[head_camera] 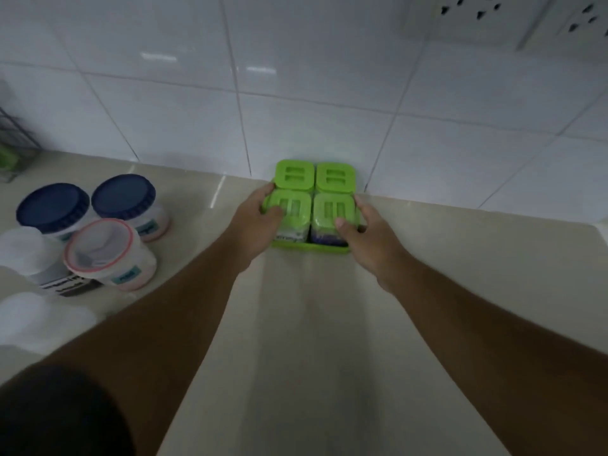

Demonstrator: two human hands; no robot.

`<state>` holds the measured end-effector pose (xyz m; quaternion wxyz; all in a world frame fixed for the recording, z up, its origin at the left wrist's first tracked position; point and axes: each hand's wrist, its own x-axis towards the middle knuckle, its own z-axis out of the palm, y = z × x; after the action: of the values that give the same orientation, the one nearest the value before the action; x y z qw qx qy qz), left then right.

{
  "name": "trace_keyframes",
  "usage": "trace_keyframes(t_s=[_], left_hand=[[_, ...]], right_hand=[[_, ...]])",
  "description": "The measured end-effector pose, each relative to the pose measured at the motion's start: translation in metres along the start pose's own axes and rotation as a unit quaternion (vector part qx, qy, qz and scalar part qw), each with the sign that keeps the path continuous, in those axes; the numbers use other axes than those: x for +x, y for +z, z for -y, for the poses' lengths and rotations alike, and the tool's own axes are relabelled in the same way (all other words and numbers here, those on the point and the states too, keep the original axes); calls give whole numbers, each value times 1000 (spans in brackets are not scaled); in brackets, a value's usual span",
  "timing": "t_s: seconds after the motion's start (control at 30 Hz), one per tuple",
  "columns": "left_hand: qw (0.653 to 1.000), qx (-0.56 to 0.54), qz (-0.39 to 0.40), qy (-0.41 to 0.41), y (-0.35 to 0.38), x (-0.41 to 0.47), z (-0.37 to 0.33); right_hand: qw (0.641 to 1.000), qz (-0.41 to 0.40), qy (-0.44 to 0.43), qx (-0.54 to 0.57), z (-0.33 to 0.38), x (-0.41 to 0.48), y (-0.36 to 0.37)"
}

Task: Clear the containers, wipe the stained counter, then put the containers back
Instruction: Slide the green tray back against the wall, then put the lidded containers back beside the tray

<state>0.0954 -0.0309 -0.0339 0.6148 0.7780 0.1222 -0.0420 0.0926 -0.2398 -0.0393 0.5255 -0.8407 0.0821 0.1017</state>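
A green tray [309,247] with several green-lidded square containers [315,177] sits on the beige counter [460,258], against the white tiled wall. My left hand [260,218] grips the tray's left side, thumb on the front left lid. My right hand [365,238] grips its right side, thumb on the front right lid. At the left stand two blue-lidded jars [52,207] [123,195], a jar with a clear pink-rimmed lid [98,241] and a white-capped bottle [23,248].
A dark wire rack [13,146] stands at the far left against the wall. Wall sockets [470,14] sit at the upper right. Another blurred white lid [36,315] lies near the counter's front left edge.
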Motion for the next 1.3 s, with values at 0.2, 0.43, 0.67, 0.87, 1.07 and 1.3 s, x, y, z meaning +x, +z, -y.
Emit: trace_keyframes(t_s=[0.2,0.43,0.67,0.87,1.07,1.3], left_hand=[[1000,4,-20,-19,1,6,-7],[991,113,-24,-67,-9,-4,-44],[982,161,-87,42,-176,-16,-103],[904,418,-54,-70,-325,-26,-65],[866,496,54,-28,-338,0,-12],[877,477,61,-4,-336,21,4]], right_hand=[[1000,-2,4,-29,1,6,5],[990,3,-9,-142,24,-1,-1],[978,-115,-92,-147,108,-45,45],[968,32,-165,-185,191,-37,185],[926,138,-145,-319,225,-16,277],[919,107,-109,-363,232,-7,299]])
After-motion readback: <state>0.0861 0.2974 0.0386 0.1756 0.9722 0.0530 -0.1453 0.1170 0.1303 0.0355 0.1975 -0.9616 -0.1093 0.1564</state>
